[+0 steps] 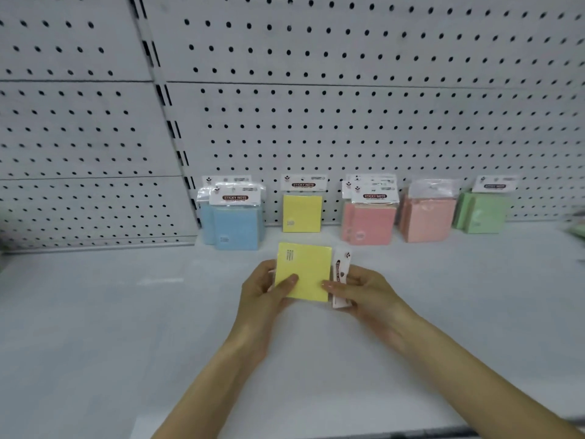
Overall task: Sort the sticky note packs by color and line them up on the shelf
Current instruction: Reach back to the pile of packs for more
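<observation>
Your left hand [265, 291] and your right hand [364, 289] both hold the yellow pack [304, 267], one on each side, over the white shelf [126, 312]. Your thumbs press on its front and your other fingers curl behind it. Its white label [341, 264] (turned sideways) sticks out by your right fingers. Straight past your fingertips, a second yellow pack [302, 213] stands against the back wall [348, 122] full of holes. Past your left fingers stand the blue packs [235, 224]. Past your right fingers stand the pink packs [368, 221], then the peach packs [425, 220], then the green packs [481, 213].

Left hand [264, 289] and right hand [361, 288] grip yellow pack [305, 267] (sideways).
</observation>
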Tool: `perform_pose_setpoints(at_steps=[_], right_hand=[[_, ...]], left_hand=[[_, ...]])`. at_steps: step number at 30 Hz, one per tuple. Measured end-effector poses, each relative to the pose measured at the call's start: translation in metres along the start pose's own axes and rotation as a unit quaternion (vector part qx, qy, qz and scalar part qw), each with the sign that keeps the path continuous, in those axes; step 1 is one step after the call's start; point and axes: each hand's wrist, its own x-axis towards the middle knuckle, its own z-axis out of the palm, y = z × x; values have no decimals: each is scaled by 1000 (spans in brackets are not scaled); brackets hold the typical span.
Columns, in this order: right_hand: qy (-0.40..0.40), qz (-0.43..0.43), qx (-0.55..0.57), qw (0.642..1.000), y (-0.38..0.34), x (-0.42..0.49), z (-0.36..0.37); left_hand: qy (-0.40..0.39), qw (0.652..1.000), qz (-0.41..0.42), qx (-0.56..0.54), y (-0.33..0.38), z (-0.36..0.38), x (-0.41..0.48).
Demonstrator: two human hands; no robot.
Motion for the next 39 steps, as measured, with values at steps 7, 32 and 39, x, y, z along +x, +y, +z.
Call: perform_pose_setpoints(at_steps=[7,32,39], right_hand=[[87,-127,-180,972,-25,26,31],[169,-334,-708,599,-72,132,36],[192,-340,-740,547,-63,127,33]], left_hand=[[71,986,60,140,6,-22,31],[12,596,372,712,13,-98,87],[-3,584,364,726,20,-100,85]])
